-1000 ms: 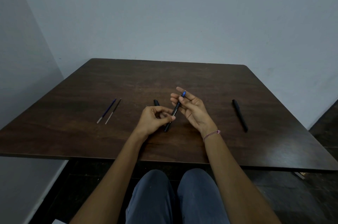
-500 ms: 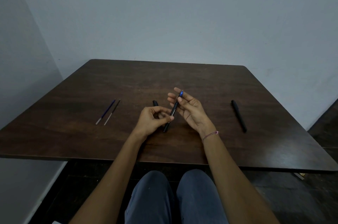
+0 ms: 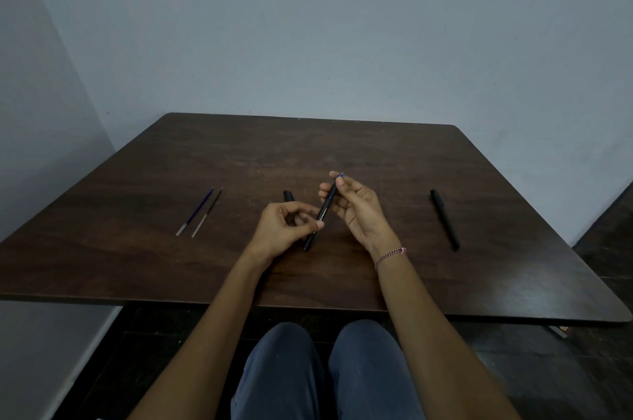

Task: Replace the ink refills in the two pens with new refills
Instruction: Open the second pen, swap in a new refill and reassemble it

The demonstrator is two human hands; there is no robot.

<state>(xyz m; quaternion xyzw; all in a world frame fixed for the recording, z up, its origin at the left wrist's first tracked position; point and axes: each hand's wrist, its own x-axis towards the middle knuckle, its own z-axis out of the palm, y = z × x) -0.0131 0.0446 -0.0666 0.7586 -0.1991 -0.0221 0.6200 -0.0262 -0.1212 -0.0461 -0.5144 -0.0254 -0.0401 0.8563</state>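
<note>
Both hands on one black pen [image 3: 323, 212] at frame centre: right hand [image 3: 356, 210] pinching upper end, blue tip past fingertips; left hand [image 3: 287, 229] pinching lower barrel. Cap [image 3: 288, 195] just behind. Second pen [image 3: 444, 219] right. Two refills [image 3: 200, 212] left.

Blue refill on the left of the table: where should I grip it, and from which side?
Pinch the blue refill mid-shaft from above, fingers closing across its width. It lies flat and thin, close beside the dark refill on its right, so come down slightly from its left side to avoid taking both.
</note>
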